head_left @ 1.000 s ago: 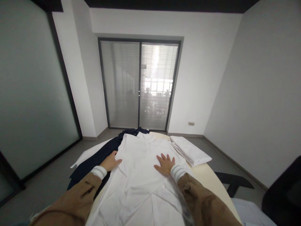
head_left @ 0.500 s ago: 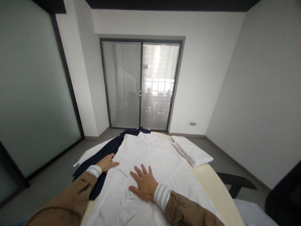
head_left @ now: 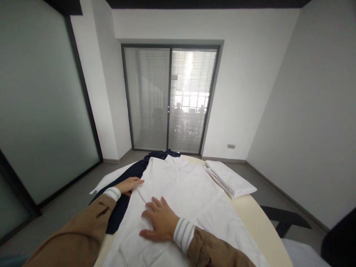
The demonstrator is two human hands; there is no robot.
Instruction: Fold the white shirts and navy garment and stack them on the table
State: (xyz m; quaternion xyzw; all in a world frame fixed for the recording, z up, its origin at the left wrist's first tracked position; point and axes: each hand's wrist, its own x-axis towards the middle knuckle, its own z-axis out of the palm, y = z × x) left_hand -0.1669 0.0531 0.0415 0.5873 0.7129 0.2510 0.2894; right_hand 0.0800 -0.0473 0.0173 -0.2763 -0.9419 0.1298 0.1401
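Note:
A white shirt (head_left: 191,189) is spread over the table, its collar at the far end and its front running toward me. My left hand (head_left: 129,185) is at the shirt's left edge, its fingers closed on the cloth there; some fingertips are hidden. On the shirt's left part, my right hand (head_left: 161,220) lies palm down with fingers apart, slightly blurred. Creases run through the cloth around it. Dark navy clothing (head_left: 130,174) lies along the left, partly beneath the shirt and beside my left hand.
A folded white garment (head_left: 229,180) lies at the table's right. Another white cloth (head_left: 111,178) shows beyond the navy clothing. The pale table (head_left: 257,218) has a curved right edge, with a black chair armrest (head_left: 286,217) beside it. Glass doors with blinds (head_left: 169,100) stand behind.
My right hand has slid left and slightly toward me across the shirt. My left hand has moved a little up along the edge, its thumb no longer sticking out. The view has shifted slightly.

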